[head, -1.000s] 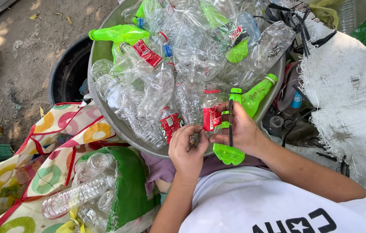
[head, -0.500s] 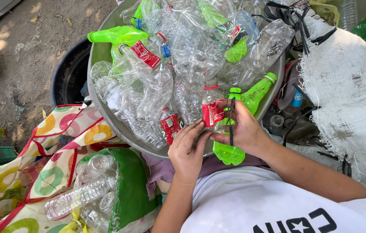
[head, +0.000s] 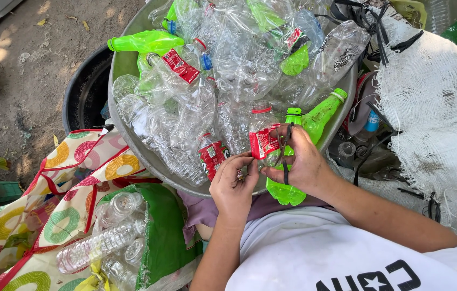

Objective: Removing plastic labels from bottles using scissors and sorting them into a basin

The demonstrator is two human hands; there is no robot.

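Head view is showing you both hands working at the near rim of a big metal basin (head: 126, 70) piled with crushed plastic bottles. Your left hand (head: 234, 186) is pinching at the red label (head: 263, 143) of a clear bottle (head: 265, 134) that is lying at the basin's near edge, thumb and forefinger closed on the label's lower edge. Your right hand (head: 304, 164) is gripping the same bottle from its right side, with a thin dark blade-like tool (head: 286, 156) held between its fingers; whether the tool is touching the label is not clear. A green bottle (head: 314, 116) is lying just behind your right hand, against the basin's right rim. Another clear bottle with a red label (head: 212, 156) is sitting just left of your left hand. Beside the basin's near-left edge, a patterned sack (head: 67, 215) is holding more clear bottles, and a white woven sack (head: 438, 108) is standing to the right.
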